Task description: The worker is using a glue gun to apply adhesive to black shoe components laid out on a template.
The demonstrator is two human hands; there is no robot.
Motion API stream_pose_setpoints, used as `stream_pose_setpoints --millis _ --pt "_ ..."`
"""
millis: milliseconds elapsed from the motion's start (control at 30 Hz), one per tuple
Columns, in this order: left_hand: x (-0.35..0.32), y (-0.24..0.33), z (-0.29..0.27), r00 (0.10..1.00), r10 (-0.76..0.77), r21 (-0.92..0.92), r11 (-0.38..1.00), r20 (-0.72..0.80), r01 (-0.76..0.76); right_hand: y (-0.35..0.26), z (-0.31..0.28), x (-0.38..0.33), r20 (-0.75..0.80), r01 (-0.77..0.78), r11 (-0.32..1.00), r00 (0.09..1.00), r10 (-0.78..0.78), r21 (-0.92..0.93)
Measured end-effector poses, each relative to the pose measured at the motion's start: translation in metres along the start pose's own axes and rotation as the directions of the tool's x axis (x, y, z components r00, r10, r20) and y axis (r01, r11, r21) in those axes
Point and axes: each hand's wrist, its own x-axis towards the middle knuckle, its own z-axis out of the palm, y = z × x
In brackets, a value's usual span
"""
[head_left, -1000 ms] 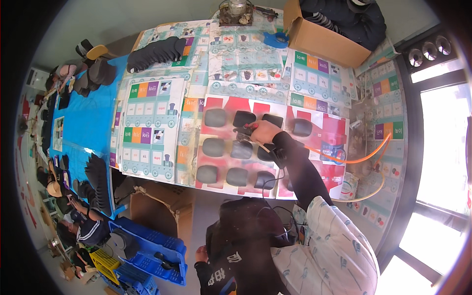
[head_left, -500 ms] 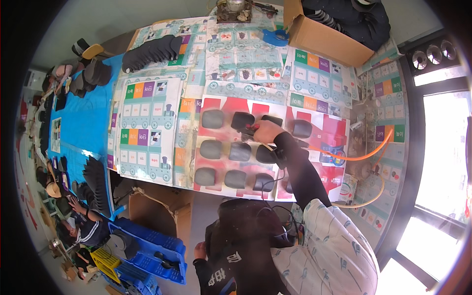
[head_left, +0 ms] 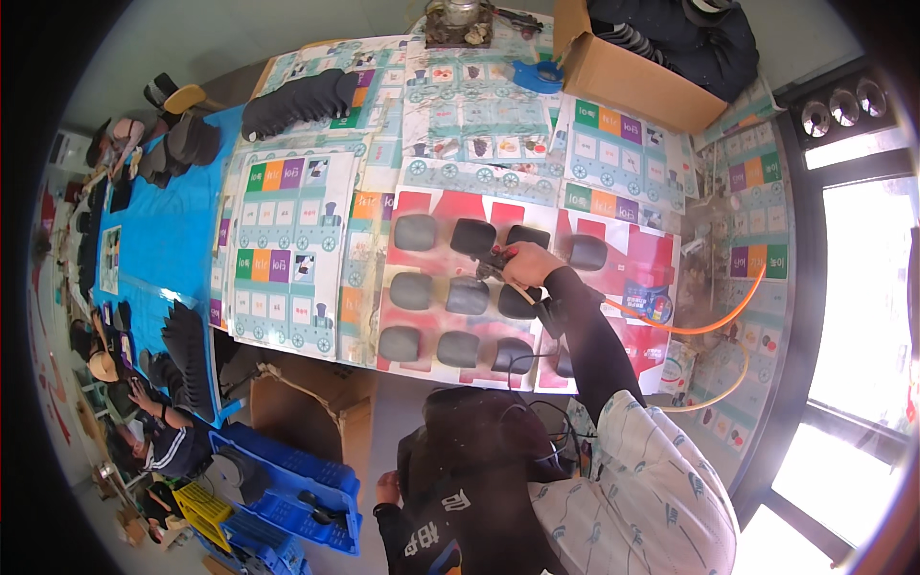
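Observation:
My right hand [head_left: 533, 264] is closed around a dark spray gun [head_left: 491, 264], its front end pointing left over the workpieces. Below it lies a red and white printed sheet [head_left: 450, 206], bearing rows of rounded, dark pads. Some, like the pad at the left [head_left: 415, 233], look grey; the black pad [head_left: 473, 236] just beyond the gun is darker. Another black pad [head_left: 518, 302] is partly hidden under my hand and the gun. My left hand [head_left: 387, 487] hangs low by my dark apron [head_left: 470, 479], away from the table; its fingers are too small to make out.
An orange hose [head_left: 690, 331] curves in from the right. At the back stand a cardboard box [head_left: 642, 91] of dark pieces and a blue dish-like object [head_left: 537, 77]. A row of stacked black pieces [head_left: 297, 103] lies far left. Blue crates [head_left: 287, 479] stand lower left, near another person [head_left: 172, 431].
My right hand and the spray gun have shifted slightly to the right and nearer me, uncovering more of the black pads behind. The orange hose has sagged lower.

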Motion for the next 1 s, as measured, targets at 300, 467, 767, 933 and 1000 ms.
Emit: stream_pose_setpoints --millis 300,467,767,933,1000 --pt "0.003 -0.007 0.005 0.996 0.091 0.116 0.989 -0.023 -0.088 0.007 -0.006 -0.02 -0.022 -0.053 0.996 0.998 0.054 0.077" --pt "0.015 -0.048 0.002 0.97 0.243 0.106 0.964 0.031 -0.245 0.009 -0.003 -0.02 -0.01 -0.093 0.995 0.996 0.094 0.042" --pt "0.015 -0.063 0.002 0.996 -0.059 -0.248 0.966 0.073 0.075 0.026 0.007 -0.018 -0.06 -0.07 0.993 0.996 0.064 -0.098" --pt "0.012 -0.072 0.002 0.965 -0.234 -0.372 0.891 0.118 0.262 0.03 0.016 -0.029 -0.037 -0.047 0.995 0.998 0.05 0.087" --pt "0.01 -0.079 -0.001 0.975 0.162 -0.018 0.987 0.15 -0.161 0.034 0.022 -0.024 -0.141 0.029 0.992 0.99 -0.012 0.122"
